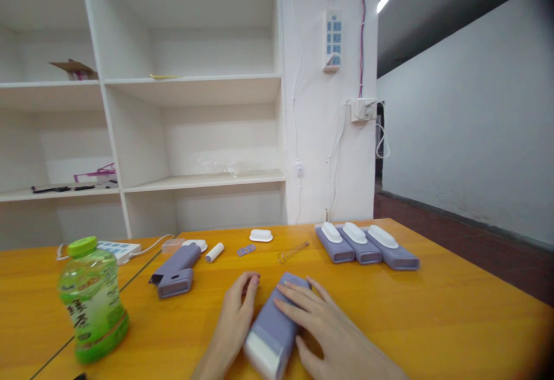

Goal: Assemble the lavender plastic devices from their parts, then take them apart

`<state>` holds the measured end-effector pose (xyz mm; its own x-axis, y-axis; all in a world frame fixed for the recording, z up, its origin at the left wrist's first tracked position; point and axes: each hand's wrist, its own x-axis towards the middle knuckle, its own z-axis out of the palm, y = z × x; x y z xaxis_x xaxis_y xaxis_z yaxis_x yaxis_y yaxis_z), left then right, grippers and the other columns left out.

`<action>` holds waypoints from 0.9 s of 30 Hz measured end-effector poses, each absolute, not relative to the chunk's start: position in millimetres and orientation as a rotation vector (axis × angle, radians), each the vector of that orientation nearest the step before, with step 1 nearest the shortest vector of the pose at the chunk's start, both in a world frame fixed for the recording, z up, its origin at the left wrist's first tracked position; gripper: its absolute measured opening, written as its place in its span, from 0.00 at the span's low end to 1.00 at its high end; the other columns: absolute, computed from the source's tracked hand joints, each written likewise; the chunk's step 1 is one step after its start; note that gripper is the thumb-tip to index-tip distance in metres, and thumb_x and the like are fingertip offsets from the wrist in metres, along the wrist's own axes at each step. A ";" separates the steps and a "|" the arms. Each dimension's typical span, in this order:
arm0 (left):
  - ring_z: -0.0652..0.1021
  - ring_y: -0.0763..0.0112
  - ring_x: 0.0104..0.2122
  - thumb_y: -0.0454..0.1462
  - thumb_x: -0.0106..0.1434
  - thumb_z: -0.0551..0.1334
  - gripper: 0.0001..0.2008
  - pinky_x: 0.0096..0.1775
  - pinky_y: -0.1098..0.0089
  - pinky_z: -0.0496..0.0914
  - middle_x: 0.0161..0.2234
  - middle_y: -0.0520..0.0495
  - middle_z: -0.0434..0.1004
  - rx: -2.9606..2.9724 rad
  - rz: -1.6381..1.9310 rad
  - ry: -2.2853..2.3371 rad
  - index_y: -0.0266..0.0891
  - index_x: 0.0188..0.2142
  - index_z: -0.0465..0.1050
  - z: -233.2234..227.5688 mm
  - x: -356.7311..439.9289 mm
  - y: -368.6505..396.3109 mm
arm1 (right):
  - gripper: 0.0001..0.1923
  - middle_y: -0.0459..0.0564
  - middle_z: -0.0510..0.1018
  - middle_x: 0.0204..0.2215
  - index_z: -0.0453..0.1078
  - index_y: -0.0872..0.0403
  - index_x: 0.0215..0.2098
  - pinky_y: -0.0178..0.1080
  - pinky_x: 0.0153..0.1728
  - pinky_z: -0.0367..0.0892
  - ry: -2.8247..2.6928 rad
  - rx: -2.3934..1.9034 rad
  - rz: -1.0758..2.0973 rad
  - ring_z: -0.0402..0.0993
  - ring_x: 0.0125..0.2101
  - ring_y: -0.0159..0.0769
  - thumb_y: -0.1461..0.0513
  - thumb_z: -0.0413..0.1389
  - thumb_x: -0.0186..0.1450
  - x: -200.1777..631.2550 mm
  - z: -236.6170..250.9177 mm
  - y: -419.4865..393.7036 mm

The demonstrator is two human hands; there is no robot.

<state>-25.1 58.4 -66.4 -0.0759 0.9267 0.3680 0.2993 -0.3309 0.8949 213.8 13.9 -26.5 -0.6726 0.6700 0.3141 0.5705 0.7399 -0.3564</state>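
1. One head-worn camera gives the view, looking from above the near side of the surface [433, 322], forward and down.
2. It faces the shelves [194, 84] and a white pillar [314, 155] across the surface; the border between those two runs near the middle of the frame.
3. The surface fills roughly the lower third, seen at a shallow slant.
4. Nearest are the left fingers [242, 283] and right fingers [298, 296], low in the frame, the forearms entering from the bottom edge.
5. The field is wide, taking in a green bottle [96, 302] at left and a distant wall [471, 103] at right, where the edge darkens.
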 end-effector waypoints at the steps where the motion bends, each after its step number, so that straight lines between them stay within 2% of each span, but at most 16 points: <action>1: 0.78 0.58 0.45 0.53 0.64 0.58 0.21 0.52 0.61 0.69 0.43 0.41 0.80 1.571 1.460 1.313 0.39 0.40 0.76 -67.4 -28.4 61.6 | 0.34 0.44 0.58 0.68 0.56 0.41 0.68 0.53 0.68 0.39 -2.475 -0.991 0.305 0.52 0.68 0.43 0.63 0.52 0.65 213.6 -28.3 15.0; 3: 0.80 0.58 0.39 0.57 0.60 0.59 0.26 0.46 0.60 0.72 0.38 0.41 0.81 1.419 1.514 1.295 0.36 0.39 0.76 -69.7 -35.2 68.4 | 0.32 0.47 0.62 0.67 0.59 0.43 0.67 0.55 0.68 0.41 -2.429 -1.054 0.281 0.55 0.66 0.47 0.56 0.57 0.65 211.8 -29.5 16.4; 5: 0.80 0.59 0.34 0.61 0.57 0.59 0.30 0.41 0.61 0.73 0.34 0.41 0.81 1.318 1.547 1.296 0.35 0.38 0.75 -71.6 -39.7 73.6 | 0.35 0.51 0.68 0.63 0.64 0.45 0.64 0.56 0.66 0.45 -2.405 -1.099 0.247 0.60 0.63 0.52 0.49 0.62 0.60 208.5 -28.0 17.7; 8: 0.79 0.61 0.31 0.63 0.56 0.60 0.32 0.37 0.63 0.73 0.31 0.43 0.80 1.315 1.565 1.294 0.35 0.37 0.76 -71.9 -39.3 74.4 | 0.32 0.50 0.77 0.51 0.73 0.45 0.54 0.57 0.63 0.50 -2.360 -1.151 0.152 0.68 0.53 0.51 0.43 0.65 0.55 203.7 -23.9 19.3; 10: 0.79 0.61 0.31 0.62 0.57 0.60 0.29 0.36 0.64 0.72 0.30 0.44 0.80 1.374 1.555 1.300 0.36 0.36 0.76 -71.1 -36.0 71.8 | 0.28 0.49 0.77 0.44 0.75 0.47 0.44 0.58 0.61 0.51 -2.320 -1.187 0.084 0.69 0.49 0.50 0.41 0.67 0.52 203.9 -22.5 19.9; 12: 0.78 0.62 0.31 0.60 0.60 0.58 0.27 0.36 0.64 0.71 0.30 0.45 0.79 1.447 1.531 1.320 0.37 0.35 0.75 -71.0 -33.6 69.6 | 0.25 0.48 0.76 0.43 0.74 0.49 0.38 0.54 0.59 0.56 -2.276 -1.224 0.074 0.68 0.48 0.49 0.44 0.70 0.50 208.3 -23.5 20.2; 14: 0.78 0.62 0.32 0.58 0.63 0.57 0.25 0.37 0.64 0.71 0.31 0.45 0.79 1.498 1.501 1.340 0.38 0.36 0.75 -72.4 -33.7 69.8 | 0.26 0.50 0.73 0.51 0.72 0.49 0.41 0.50 0.58 0.58 -2.251 -1.233 0.133 0.65 0.54 0.50 0.49 0.71 0.49 215.7 -26.6 20.7; 16: 0.78 0.62 0.33 0.57 0.64 0.55 0.24 0.38 0.64 0.71 0.31 0.46 0.79 1.545 1.463 1.361 0.38 0.35 0.74 -75.0 -36.3 73.0 | 0.31 0.52 0.64 0.62 0.70 0.48 0.52 0.48 0.62 0.55 -2.261 -1.215 0.224 0.58 0.62 0.51 0.52 0.69 0.52 223.0 -30.0 21.5; 18: 0.78 0.62 0.33 0.55 0.64 0.56 0.22 0.38 0.65 0.71 0.31 0.46 0.79 1.595 1.423 1.376 0.38 0.34 0.73 -77.5 -39.8 79.0 | 0.36 0.53 0.58 0.66 0.64 0.48 0.61 0.46 0.65 0.51 -2.287 -1.188 0.302 0.53 0.65 0.49 0.55 0.65 0.56 227.3 -31.2 22.3; 20: 0.78 0.62 0.32 0.54 0.63 0.58 0.21 0.37 0.65 0.71 0.30 0.45 0.79 1.624 1.403 1.385 0.38 0.32 0.73 -78.4 -42.4 87.5 | 0.35 0.53 0.64 0.62 0.63 0.48 0.62 0.44 0.63 0.54 -2.296 -1.172 0.341 0.60 0.62 0.46 0.59 0.62 0.56 228.2 -28.5 22.8; 23: 0.79 0.61 0.31 0.55 0.60 0.60 0.22 0.36 0.64 0.72 0.29 0.45 0.79 1.650 1.402 1.391 0.37 0.33 0.73 -76.8 -40.3 104.6 | 0.31 0.50 0.72 0.50 0.69 0.47 0.55 0.41 0.54 0.64 -2.276 -1.203 0.357 0.70 0.50 0.43 0.62 0.61 0.51 230.2 -19.9 23.5; 25: 0.80 0.59 0.34 0.55 0.58 0.61 0.22 0.39 0.63 0.73 0.32 0.44 0.80 1.687 1.415 1.409 0.36 0.34 0.75 -75.1 -33.3 117.7 | 0.30 0.48 0.73 0.46 0.70 0.47 0.52 0.40 0.48 0.67 -2.254 -1.264 0.405 0.72 0.44 0.42 0.62 0.62 0.48 237.8 -15.2 25.7; 27: 0.80 0.59 0.36 0.54 0.58 0.60 0.23 0.42 0.61 0.72 0.35 0.42 0.80 1.739 1.427 1.430 0.36 0.38 0.75 -74.0 -22.2 130.0 | 0.32 0.48 0.74 0.45 0.70 0.47 0.51 0.39 0.45 0.67 -2.223 -1.340 0.482 0.73 0.43 0.43 0.61 0.64 0.46 252.4 -13.3 29.9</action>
